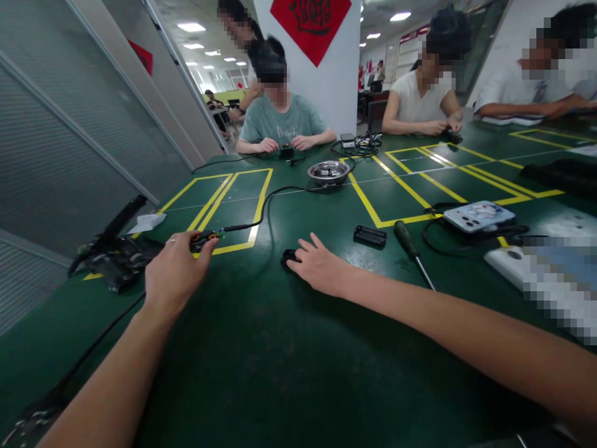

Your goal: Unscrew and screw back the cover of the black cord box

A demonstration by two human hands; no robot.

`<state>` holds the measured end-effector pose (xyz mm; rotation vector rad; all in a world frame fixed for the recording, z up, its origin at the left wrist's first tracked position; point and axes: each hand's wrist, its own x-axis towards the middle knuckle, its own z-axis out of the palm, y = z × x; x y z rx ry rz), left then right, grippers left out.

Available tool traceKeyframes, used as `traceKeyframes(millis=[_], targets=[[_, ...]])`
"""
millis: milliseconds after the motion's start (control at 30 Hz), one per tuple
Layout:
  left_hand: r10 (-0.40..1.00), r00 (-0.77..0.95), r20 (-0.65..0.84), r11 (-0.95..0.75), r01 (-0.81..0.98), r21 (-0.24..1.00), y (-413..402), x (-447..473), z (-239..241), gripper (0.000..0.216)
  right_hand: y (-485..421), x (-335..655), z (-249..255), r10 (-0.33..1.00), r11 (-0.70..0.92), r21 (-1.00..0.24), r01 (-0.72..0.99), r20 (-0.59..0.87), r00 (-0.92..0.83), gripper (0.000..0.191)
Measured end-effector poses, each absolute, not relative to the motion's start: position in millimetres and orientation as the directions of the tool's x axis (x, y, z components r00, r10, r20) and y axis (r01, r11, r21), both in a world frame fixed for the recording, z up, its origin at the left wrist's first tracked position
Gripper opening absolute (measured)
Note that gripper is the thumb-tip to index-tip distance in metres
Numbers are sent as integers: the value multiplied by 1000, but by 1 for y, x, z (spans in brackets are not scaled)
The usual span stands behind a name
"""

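On the near side of the steel bowl (329, 171), the left hand (177, 274) is found pinched shut on a cabled tool (208, 236). The right hand (321, 267) is laid open, fingers spread, with its tips on a small black part (290, 255). The step is judged to be a grasp being settled, and a firmer hold is called for before any lift. The tool is laid flat on the surface (261, 361), near-left of the bowl. Its long axis runs crosswise with the cable end to the right, and its tip is hidden. Beyond the bowl a co-worker (280, 121) is seated.
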<state>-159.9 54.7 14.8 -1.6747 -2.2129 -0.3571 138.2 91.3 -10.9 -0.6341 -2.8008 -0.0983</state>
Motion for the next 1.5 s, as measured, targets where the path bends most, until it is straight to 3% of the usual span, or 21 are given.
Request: traceKeyframes(millis=[167, 333, 533, 733, 900, 1100, 1233, 1333, 1500], targets=[[911, -157, 382, 171, 985, -1, 53, -128, 13, 58, 59, 212, -6, 497, 867, -177, 467, 211, -842, 53], [941, -61, 334, 63, 998, 7, 45, -97, 12, 54, 37, 237, -2, 550, 798, -411, 440, 200, -811, 30], [942, 18, 335, -32, 999, 36, 38, -76, 9, 48, 29, 239, -11, 575, 770, -474, 427, 228, -786, 31], [926, 81, 367, -124, 988, 93, 27, -62, 10, 46, 22, 252, 2, 536, 774, -566, 284, 347, -769, 17], [918, 149, 369, -215, 966, 145, 19, -50, 7, 44, 15, 256, 7, 484, 787, -543, 293, 249, -839, 16], [842, 355, 405, -476, 842, 253, -3, -21, 7, 35, 25, 258, 9, 612, 784, -497, 371, 522, -594, 35], [776, 455, 437, -605, 735, 308, -21, 2, 10, 34, 31, 258, 2, 553, 823, -445, 353, 486, -677, 27], [785, 513, 346, -612, 730, 306, -23, 9, 13, 40, 32, 259, -1, 532, 836, -405, 371, 428, -731, 24], [780, 623, 55, -611, 739, 284, -14, 2, 14, 72, 32, 264, 5, 559, 822, -329, 465, 312, -768, 25]])
